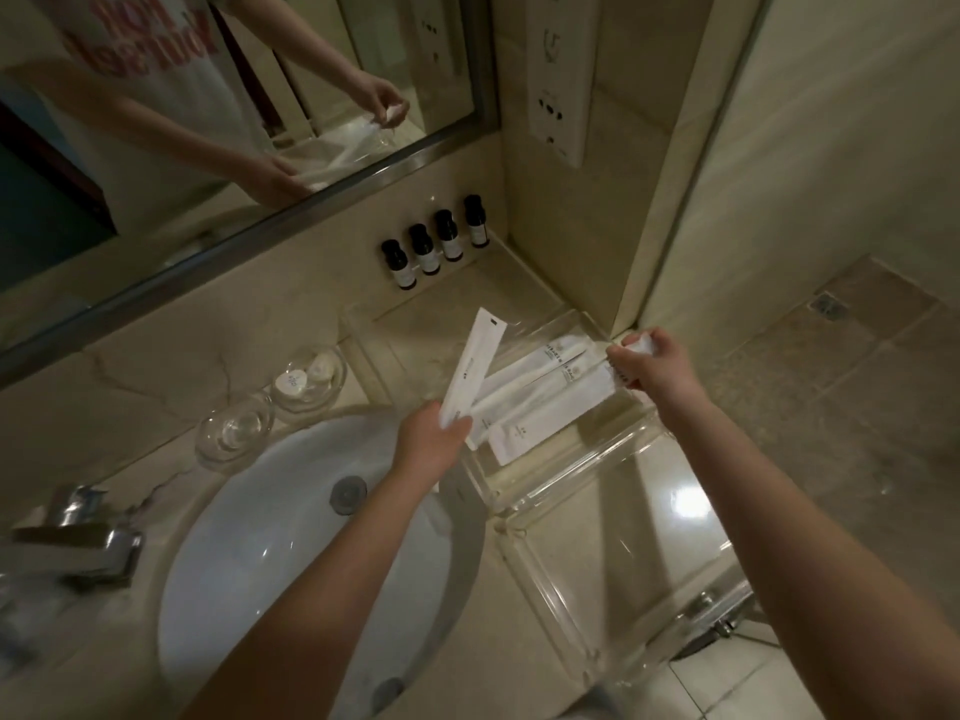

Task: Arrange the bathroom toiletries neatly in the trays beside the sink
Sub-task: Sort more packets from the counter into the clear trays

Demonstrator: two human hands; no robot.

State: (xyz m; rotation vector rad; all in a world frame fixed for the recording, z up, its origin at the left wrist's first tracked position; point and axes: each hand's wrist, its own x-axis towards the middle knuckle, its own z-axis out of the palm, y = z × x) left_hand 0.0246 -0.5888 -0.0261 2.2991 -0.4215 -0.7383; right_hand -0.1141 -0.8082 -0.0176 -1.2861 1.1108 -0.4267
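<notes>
A clear acrylic tray (524, 498) stands on the counter right of the sink, with several long white sachets (540, 392) lying side by side in it. My left hand (434, 441) grips the lower end of one long white sachet (472, 368), which sticks up and away over the tray's left side. My right hand (649, 361) is at the tray's far right corner, pinching a small white packet (640, 345). A second clear tray (618, 579) lies nearer to me. Several small dark bottles (436, 246) stand in a row against the wall under the mirror.
The white basin (270, 537) lies below my left arm, with a chrome tap (78, 543) at the left. Two glass dishes (311, 379) (234, 431) stand behind the basin, one holding round white items. A mirror and a wall socket panel (558, 75) are behind the counter.
</notes>
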